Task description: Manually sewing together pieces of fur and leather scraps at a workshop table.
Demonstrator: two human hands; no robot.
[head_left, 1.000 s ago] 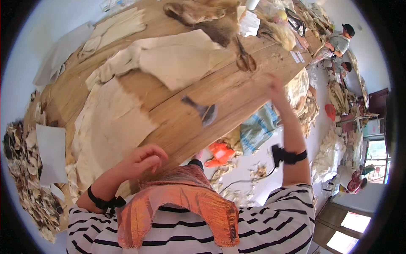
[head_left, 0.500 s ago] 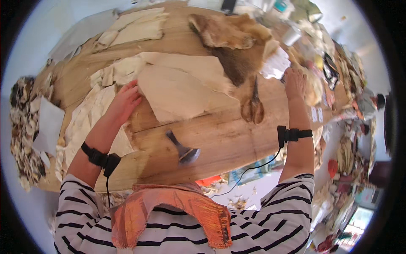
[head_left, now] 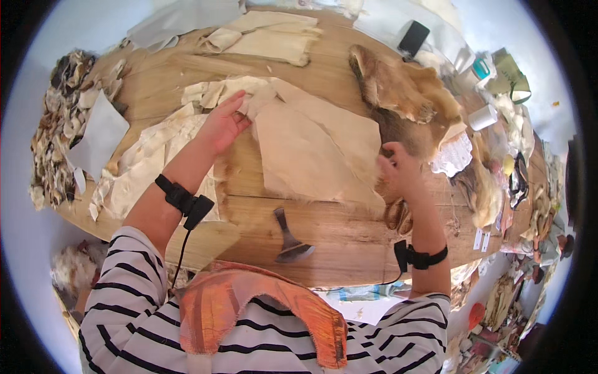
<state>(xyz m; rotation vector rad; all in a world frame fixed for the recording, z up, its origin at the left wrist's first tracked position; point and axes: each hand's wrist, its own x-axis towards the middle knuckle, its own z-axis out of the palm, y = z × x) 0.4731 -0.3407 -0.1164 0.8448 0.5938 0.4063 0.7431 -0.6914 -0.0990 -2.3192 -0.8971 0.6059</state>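
My left hand [head_left: 226, 124] is at the upper-left edge of a large pale hide piece [head_left: 305, 156], fingers bent onto it and gripping it. My right hand [head_left: 402, 168] is beside the hide's right edge, slightly blurred, fingers bent and apart. Brown-handled scissors [head_left: 397, 217] lie below that hand, partly covered. A wide metal blade with a narrow handle [head_left: 289, 248] rests on the wood below the hide. More crumpled pale pieces [head_left: 146, 174] spread left of it, and brown fur [head_left: 411, 87] lies behind my right hand.
The wooden table [head_left: 243, 243] holds a heap of fur scraps [head_left: 59, 137], a white sheet [head_left: 99, 134], folded pale hide [head_left: 261, 34], a black phone [head_left: 413, 38], a white roll [head_left: 481, 117] and bags [head_left: 504, 78]. Two people [head_left: 564, 245] are partly visible at far right.
My view has turned toward the table. My left hand has moved up and right to the hide's edge; my right hand has come inward and down from the right toward the hide.
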